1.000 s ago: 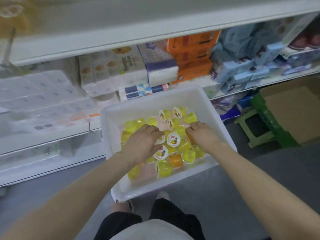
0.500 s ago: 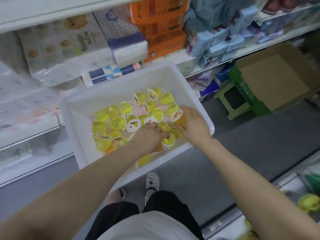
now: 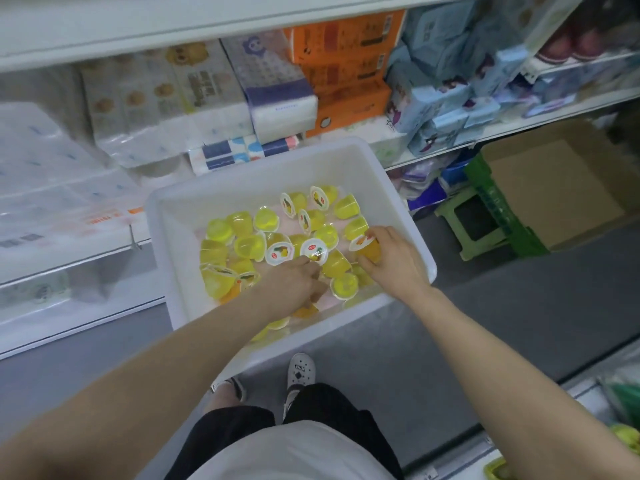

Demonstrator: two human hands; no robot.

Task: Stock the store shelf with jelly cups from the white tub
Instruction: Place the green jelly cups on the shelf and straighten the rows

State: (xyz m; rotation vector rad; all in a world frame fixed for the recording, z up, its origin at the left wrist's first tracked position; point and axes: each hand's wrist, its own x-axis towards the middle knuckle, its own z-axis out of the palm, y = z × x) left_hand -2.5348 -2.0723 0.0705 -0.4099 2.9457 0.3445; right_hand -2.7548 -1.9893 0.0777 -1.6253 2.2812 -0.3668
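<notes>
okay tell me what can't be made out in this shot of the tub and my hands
- Left hand, head view: its fingers curl down among the jelly cups, so its grip is hidden.
- Cups under both hands and the left forearm: covered.
- Cup lid print: too small and blurred.
- White tub: the near wall is partly behind the left forearm.
- Right hand: pinches an orange cup, partly covered.

A shop aisle: white shelves point(image 3: 485, 133) stacked with packaged tissue packs point(image 3: 166, 98) and boxed goods point(image 3: 349, 64).
</notes>
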